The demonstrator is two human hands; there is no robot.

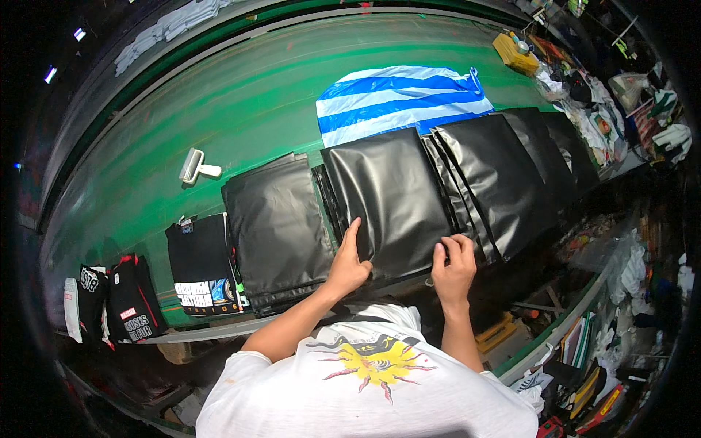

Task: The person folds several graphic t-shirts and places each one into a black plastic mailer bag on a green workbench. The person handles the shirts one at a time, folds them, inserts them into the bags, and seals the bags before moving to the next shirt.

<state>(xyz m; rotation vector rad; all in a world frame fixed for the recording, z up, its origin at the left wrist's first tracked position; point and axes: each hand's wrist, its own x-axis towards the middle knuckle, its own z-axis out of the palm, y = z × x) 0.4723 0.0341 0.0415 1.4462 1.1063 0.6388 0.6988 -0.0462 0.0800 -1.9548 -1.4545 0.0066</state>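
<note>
Several stacks of glossy black plastic sheets or bags lie side by side along the near edge of a green table (263, 115). My left hand (350, 263) rests at the lower left of the middle black stack (391, 202), its index finger extended along it. At that stack's lower right edge is my right hand (454, 263), fingers curled; whether it pinches the plastic cannot be told. To the left lies another black stack (276, 230), and to the right a further one (493, 175). A blue and white striped plastic bag (405, 101) lies flat behind the middle stack.
Folded black printed T-shirts (200, 257) and more dark garments (131, 301) lie at left. A white lint roller (197, 167) sits behind them. A yellow block (515, 55) and a heap of bags and cloth (594, 115) occupy the right end.
</note>
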